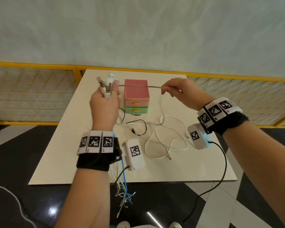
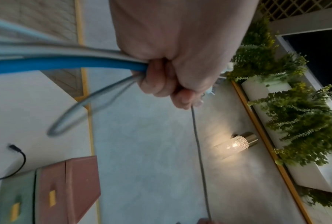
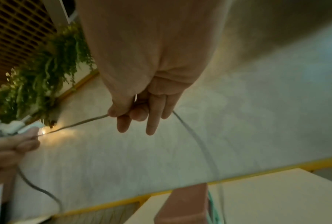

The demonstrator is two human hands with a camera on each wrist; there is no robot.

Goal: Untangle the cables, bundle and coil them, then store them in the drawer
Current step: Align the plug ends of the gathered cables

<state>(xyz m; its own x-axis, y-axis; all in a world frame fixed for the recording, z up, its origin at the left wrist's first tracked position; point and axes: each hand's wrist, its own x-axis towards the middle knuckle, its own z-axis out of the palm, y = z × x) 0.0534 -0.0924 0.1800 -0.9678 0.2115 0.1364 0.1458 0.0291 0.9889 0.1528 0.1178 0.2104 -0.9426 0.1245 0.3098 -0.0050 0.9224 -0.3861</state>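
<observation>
My left hand [image 1: 105, 102] is raised above the table's left side, fist closed round a bunch of cables [image 2: 96, 60], a blue one [image 2: 65, 65] among them; their plugs [image 1: 104, 86] stick up past my thumb. A grey cable [image 1: 138, 86] runs taut from that fist to my right hand [image 1: 174, 89], which pinches it between thumb and forefinger [image 3: 113, 112]. This stretch hangs in front of the pink-and-green drawer box [image 1: 136, 96], whose two drawers are closed. More white and black cables [image 1: 158, 139] lie tangled on the white table [image 1: 72, 153].
Held cable ends hang below my left wrist past the table's front edge [image 1: 125, 191]. A yellow-framed mesh fence [image 1: 31, 92] runs behind the table. Planters with ferns [image 2: 285, 106] and a lit lamp [image 2: 239, 144] line the wall.
</observation>
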